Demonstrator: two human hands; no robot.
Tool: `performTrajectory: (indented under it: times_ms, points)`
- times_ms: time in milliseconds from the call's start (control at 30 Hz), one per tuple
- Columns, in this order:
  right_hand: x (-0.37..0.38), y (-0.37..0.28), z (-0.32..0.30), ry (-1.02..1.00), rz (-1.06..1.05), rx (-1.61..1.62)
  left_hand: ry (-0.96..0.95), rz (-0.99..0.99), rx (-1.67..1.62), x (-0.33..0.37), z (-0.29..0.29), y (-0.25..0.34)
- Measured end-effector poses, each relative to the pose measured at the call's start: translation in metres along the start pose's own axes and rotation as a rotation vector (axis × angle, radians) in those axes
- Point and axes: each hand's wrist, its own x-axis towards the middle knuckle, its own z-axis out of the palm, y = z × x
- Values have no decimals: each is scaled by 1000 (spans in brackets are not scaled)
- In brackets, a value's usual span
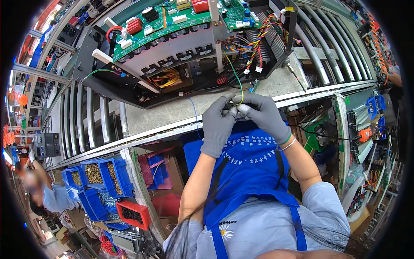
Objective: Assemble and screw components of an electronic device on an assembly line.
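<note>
Both my hands wear grey gloves and meet in front of an open black metal chassis (129, 96). A thin yellow-green wire (240, 84) runs down from inside the chassis to my fingertips. My right hand (266, 117) pinches this wire near its lower end. Touching it from the other side, my left hand (218, 126) has its thumb and fingers closed at the same end. The wire's tip is hidden between the fingers. Green circuit boards (189, 18) top the chassis, and a bundle of coloured wires (258, 41) with white plugs hangs at its right.
Metal rollers (330, 49) flank the worktop (166, 115) on both sides. A blue wire (194, 110) hangs over its front edge. Below left stand blue bins (125, 176) of small metal parts and a red bin (144, 214) of dark pieces. Another person (51, 190) is at far left.
</note>
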Motion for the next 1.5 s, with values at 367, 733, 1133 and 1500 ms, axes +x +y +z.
performTrajectory:
  times_ms: [367, 733, 1133, 1500]
  points:
    - [37, 51, -38, 300, -83, -964, -78, -229, -405, 21, 33, -29]
    - [48, 37, -54, 51, 57, 160, -30, 169, -362, 72, 51, 4]
    - [58, 46, -61, 65, 344, 835, -23, 184, -161, 109, 67, -5]
    - [61, 66, -60, 30, 237, 617, -76, 167, 161, 74, 30, -2]
